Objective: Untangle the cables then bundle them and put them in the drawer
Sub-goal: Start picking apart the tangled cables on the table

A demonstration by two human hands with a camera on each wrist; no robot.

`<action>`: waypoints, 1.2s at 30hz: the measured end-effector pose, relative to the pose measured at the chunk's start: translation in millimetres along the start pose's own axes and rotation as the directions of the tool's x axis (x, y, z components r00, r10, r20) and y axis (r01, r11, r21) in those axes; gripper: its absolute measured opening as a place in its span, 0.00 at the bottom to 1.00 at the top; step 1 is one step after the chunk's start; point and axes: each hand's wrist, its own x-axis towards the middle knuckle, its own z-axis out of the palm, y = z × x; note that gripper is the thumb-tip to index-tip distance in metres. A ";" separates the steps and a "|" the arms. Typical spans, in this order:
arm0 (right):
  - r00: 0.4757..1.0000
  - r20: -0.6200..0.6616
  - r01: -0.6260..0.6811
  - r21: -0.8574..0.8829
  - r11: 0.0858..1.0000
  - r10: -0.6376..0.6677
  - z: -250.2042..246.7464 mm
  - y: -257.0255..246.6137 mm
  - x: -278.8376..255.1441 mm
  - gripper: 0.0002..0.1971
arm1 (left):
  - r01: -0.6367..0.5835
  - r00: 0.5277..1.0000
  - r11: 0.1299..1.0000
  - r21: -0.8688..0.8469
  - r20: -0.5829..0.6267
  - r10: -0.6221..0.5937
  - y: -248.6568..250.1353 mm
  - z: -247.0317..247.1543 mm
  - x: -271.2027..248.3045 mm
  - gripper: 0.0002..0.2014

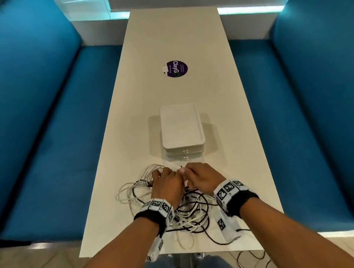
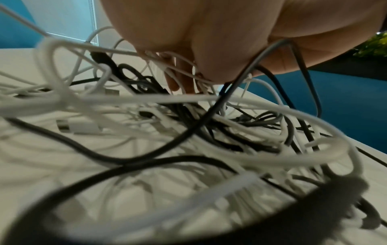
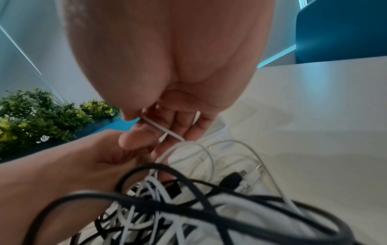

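A tangle of white and black cables [image 1: 188,212] lies on the near end of the cream table [image 1: 173,40]. Both hands meet at its far edge, just in front of a white drawer unit [image 1: 181,131] whose drawers are closed. My left hand [image 1: 166,180] has its fingers [image 2: 182,81] curled down into thin white strands, and a dark cable [image 2: 230,92] loops over it. My right hand [image 1: 199,175] pinches one thin white cable [image 3: 162,128] between thumb and fingers [image 3: 182,121]. The rest of the tangle [image 3: 188,207] lies under both wrists.
A round purple sticker [image 1: 174,69] sits on the table's far half. Blue benches [image 1: 37,128] [image 1: 313,106] flank both long sides. A black cable [image 1: 254,260] hangs over the front edge to the floor. Green plants [image 3: 41,116] stand beyond the left bench.
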 end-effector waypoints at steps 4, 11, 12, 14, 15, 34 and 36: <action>0.997 -0.053 0.044 -0.069 0.997 -0.048 16.1 8.6 -2.1 0.20 | -0.020 0.999 1.000 -0.005 -0.028 0.020 1.8 7.2 -6.1 0.13; 0.953 -0.245 0.142 -0.165 0.976 -0.180 16.6 -6.5 -16.6 0.19 | -0.006 0.979 0.999 -0.042 -0.202 -0.003 5.8 12.5 -10.6 0.09; 0.946 -0.264 0.142 -0.174 0.974 -0.186 15.5 -8.3 -20.3 0.18 | -0.011 0.973 0.998 -0.061 -0.230 -0.004 7.5 10.1 -12.2 0.09; 0.935 -0.292 0.137 -0.227 0.964 -0.201 13.0 -10.1 -28.1 0.15 | -0.013 0.963 0.997 -0.072 -0.270 -0.007 10.7 5.6 -18.4 0.10; 0.930 -0.299 0.131 -0.268 0.954 -0.212 10.1 -10.6 -31.9 0.13 | -0.014 0.958 0.999 -0.050 -0.287 -0.001 11.2 2.3 -20.9 0.10; 0.960 -0.271 -0.134 -0.655 0.744 -0.066 2.2 4.5 -81.1 0.16 | -0.123 0.971 0.961 0.249 -0.169 0.168 22.0 3.2 -36.8 0.14; 0.963 -0.253 -0.073 -0.575 0.815 -0.092 11.4 0.8 -75.6 0.17 | -0.117 0.972 0.967 0.228 -0.171 0.158 20.8 4.4 -36.1 0.15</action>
